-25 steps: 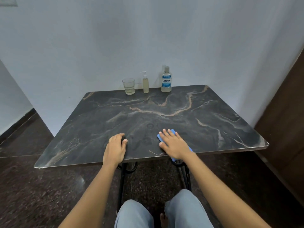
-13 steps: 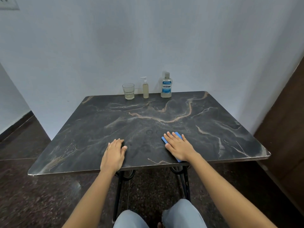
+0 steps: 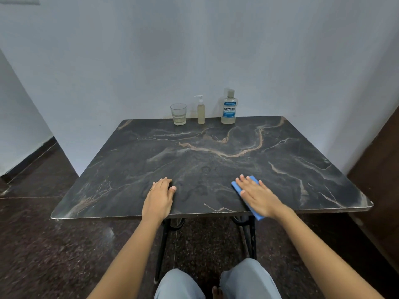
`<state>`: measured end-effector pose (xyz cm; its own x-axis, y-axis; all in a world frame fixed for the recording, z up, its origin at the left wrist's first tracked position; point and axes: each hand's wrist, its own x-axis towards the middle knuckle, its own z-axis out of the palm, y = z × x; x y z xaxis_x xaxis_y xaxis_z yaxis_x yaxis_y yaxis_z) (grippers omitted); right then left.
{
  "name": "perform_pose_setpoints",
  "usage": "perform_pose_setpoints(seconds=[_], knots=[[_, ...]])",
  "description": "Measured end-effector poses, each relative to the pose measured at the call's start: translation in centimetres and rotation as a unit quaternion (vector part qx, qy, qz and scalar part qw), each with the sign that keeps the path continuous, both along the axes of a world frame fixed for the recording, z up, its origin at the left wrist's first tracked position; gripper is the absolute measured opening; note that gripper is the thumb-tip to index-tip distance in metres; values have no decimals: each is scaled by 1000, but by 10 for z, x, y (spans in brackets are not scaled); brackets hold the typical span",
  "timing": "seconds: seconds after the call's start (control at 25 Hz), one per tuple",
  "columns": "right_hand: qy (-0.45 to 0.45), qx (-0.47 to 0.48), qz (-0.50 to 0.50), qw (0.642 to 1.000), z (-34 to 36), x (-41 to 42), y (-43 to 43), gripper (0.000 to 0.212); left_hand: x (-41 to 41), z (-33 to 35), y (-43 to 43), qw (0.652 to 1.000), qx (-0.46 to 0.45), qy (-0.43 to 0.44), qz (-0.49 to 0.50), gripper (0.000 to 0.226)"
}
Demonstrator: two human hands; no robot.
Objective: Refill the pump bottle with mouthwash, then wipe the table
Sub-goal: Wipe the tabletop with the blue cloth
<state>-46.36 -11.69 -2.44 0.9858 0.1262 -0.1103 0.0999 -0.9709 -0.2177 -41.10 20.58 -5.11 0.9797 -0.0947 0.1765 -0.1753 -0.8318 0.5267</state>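
Observation:
At the far edge of the dark marble table (image 3: 216, 152), against the wall, stand a small pump bottle (image 3: 201, 112) of pale liquid and a mouthwash bottle (image 3: 229, 108) with a blue label. A blue cloth (image 3: 237, 187) lies near the front edge, one corner hanging over it. My right hand (image 3: 260, 196) presses flat on the cloth with straight fingers. My left hand (image 3: 158, 199) rests flat on the bare tabletop, to the left of the cloth.
A clear glass (image 3: 178, 114) with a little pale liquid stands left of the pump bottle. A white wall rises behind the table, a dark wooden panel (image 3: 380, 169) is at the right. My knees (image 3: 216, 283) are under the front edge.
The view has tilted up and pulled back a little. My right hand with the cloth has slid slightly to the right along the front edge. My left hand has stayed in place.

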Motion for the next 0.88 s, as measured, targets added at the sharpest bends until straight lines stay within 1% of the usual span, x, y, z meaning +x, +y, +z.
perform_pose_setpoints(seconds=[0.12, 0.2, 0.36, 0.44, 0.52, 0.56, 0.64, 0.68, 0.8, 0.88], knots=[[-5, -16, -57, 998, -1, 33, 15, 53, -1, 0, -2, 1000, 2, -17, 13, 41], [-4, -16, -56, 998, 1, 49, 44, 54, -1, 2, -2, 1000, 3, -20, 15, 39], [-9, -10, 41, 999, -1, 30, 106, 54, -3, 2, -1, 1000, -15, -17, 16, 37], [-10, -2, 95, 995, 1, 9, 105, 53, -2, 3, 2, 1000, -20, -7, -1, 37], [-4, -4, 119, 993, 5, -4, 81, 52, 1, 7, 10, 999, 5, 1, -40, 38], [-3, -5, 111, 994, 7, -6, 66, 52, 3, 9, 18, 997, 36, -1, -66, 39], [-10, -6, 63, 998, 6, -1, 38, 52, 9, 10, 37, 990, 93, -9, -103, 40], [-10, -8, 37, 999, 4, 7, 29, 52, 13, 9, 47, 990, 97, -6, -104, 40], [-2, -17, -22, 1000, 0, 36, 29, 53, 16, 1, 62, 997, 39, -12, -64, 39], [-7, -24, -34, 999, -1, 51, 47, 54, 16, -2, 59, 998, 26, -37, -52, 37]])
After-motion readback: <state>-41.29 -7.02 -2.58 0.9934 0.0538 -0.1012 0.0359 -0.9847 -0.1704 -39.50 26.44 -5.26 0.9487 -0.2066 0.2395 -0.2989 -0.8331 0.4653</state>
